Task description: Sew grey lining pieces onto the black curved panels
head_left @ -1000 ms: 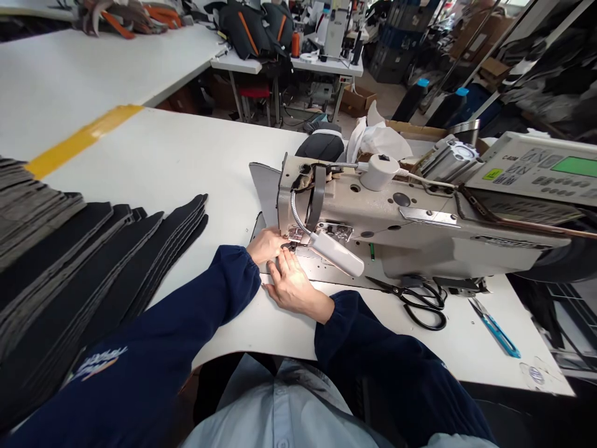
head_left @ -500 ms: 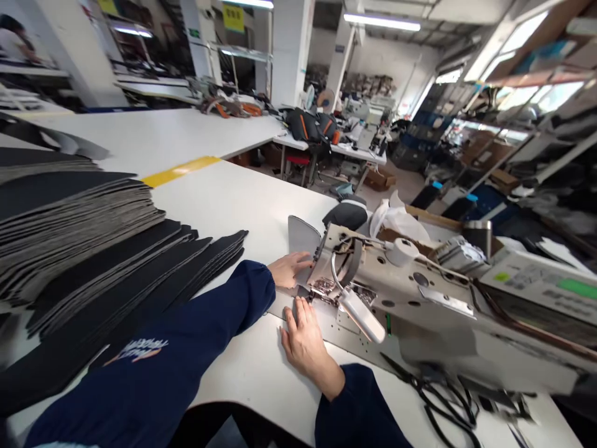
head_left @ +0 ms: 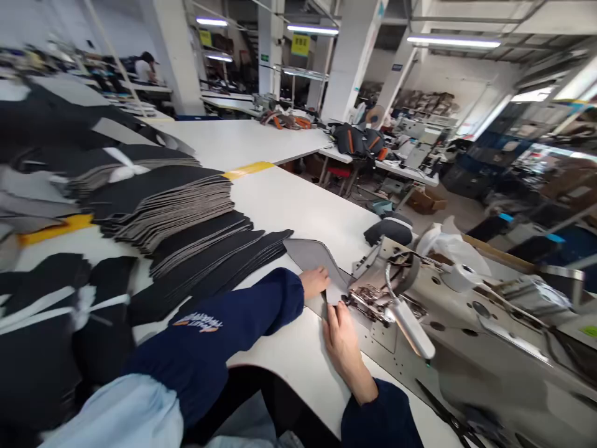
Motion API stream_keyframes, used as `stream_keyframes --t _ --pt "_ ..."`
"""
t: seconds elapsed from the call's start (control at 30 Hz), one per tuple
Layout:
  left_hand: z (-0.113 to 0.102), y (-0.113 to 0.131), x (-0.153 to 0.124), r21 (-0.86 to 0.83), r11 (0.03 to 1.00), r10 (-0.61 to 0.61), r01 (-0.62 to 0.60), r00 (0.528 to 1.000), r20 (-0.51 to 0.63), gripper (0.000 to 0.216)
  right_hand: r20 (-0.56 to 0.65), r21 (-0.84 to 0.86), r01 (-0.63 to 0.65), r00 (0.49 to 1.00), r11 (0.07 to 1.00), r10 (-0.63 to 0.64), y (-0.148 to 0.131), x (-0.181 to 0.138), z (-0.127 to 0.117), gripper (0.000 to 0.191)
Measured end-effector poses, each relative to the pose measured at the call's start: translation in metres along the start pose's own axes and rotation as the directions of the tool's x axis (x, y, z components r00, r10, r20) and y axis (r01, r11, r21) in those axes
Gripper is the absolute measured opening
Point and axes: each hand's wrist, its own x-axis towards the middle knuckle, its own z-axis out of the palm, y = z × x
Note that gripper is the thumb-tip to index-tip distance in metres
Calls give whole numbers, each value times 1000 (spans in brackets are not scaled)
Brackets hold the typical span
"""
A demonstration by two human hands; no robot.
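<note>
A grey fabric piece with a dark edge lies on the table and runs up to the needle area of a sewing machine. Curled over its near left edge, my left hand grips the cloth. My right hand is closer to me, its fingertips together on the near corner of the same piece, just left of the presser foot area. The needle itself cannot be made out. A small lamp on a bendable neck hangs in front of the machine head.
Stacks of dark fabric pieces spread over the left side of the table. Bundles tied with white strips lie nearer me. Black scissors rest below the machine arm. A dark rounded item sits behind the machine head.
The view has swung left, bringing more fabric stacks into sight. The grey piece has come out leftward from the machine, and my left hand has gone from spread fingers to curled ones.
</note>
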Motion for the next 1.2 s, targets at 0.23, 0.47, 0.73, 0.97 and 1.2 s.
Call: stream_keyframes --t 0.23,0.47,0.73,0.97,1.2 --pt "-34 2 -75 -219 961 -123 171 968 217 16 -22 64 219 976 974 -218 -37 0 -18 21" --pt "-75 -47 -132 -297 849 -384 436 897 219 24 3 146 366 929 919 -370 -78 18 -18 33" --pt "-114 -177 -186 -58 605 -796 794 600 -83 23 2 176 407 911 897 -413 -60 4 -20 37" --pt "-116 -183 -197 -10 643 -763 766 639 -100 21 247 135 346 896 929 -369 -79 23 -28 31" --pt "-141 -99 -142 -626 686 -565 371 814 -136 74 392 117 344 846 932 -362 -76 36 -35 24"
